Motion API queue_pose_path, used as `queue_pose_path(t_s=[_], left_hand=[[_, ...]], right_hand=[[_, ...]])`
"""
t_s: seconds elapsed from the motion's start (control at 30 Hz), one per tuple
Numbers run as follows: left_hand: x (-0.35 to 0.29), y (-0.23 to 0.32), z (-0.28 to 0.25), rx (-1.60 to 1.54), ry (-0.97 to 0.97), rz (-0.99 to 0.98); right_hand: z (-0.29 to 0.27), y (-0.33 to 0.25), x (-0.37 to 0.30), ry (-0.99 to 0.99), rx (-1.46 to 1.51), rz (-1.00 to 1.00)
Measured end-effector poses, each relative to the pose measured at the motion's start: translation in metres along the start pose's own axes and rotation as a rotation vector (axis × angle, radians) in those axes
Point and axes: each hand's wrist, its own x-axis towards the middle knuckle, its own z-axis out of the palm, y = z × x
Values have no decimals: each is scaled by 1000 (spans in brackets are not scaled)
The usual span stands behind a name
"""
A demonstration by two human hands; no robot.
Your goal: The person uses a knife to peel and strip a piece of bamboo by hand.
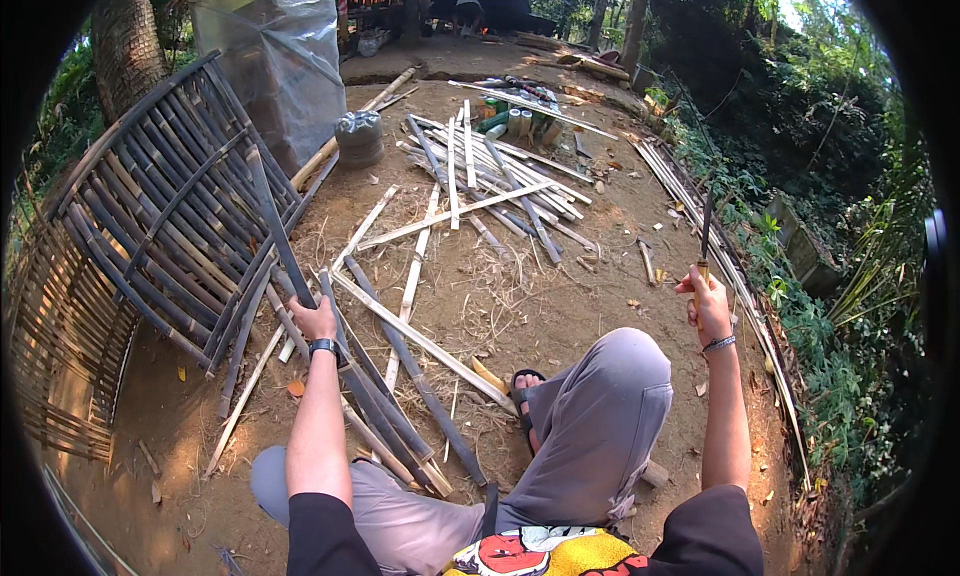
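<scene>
My left hand (315,319) is closed around a long dark split bamboo strip (272,216), which slants up and away to the far left. More bamboo lengths (375,406) lie under and beside that hand, by my bent leg. Off to the right, my right hand (710,306) grips a knife by its yellowish handle (702,271). The narrow dark blade (708,221) points upward, well apart from the bamboo.
A dark bamboo slat panel (180,196) leans at the left, beside a woven bamboo screen (65,346). Pale strips (470,166) lie piled ahead, near bottles (515,122). A plastic-wrapped structure (270,66) stands behind. Long strips (720,251) edge the plants at right.
</scene>
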Motion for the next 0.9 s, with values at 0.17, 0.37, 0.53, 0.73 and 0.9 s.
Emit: queue_pose_path(t_s=[0.17, 0.37, 0.53, 0.73, 0.9], left_hand=[[-5, -72, 5, -235, -280, -98], [-1, -128, -5, -252, -391, -268], [-50, -157, -19, -325, -486, -686], [-91, -166, -10, -118, -519, -744], [-118, -138, 14, -135, -503, -645]], right_hand=[[6, 58, 20, -50, -53, 122], [51, 141, 64, -209, -84, 177], [58, 214, 66, -242, -162, 163], [52, 273, 19, -189, 23, 221], [88, 304, -99, -52, -167, 212]])
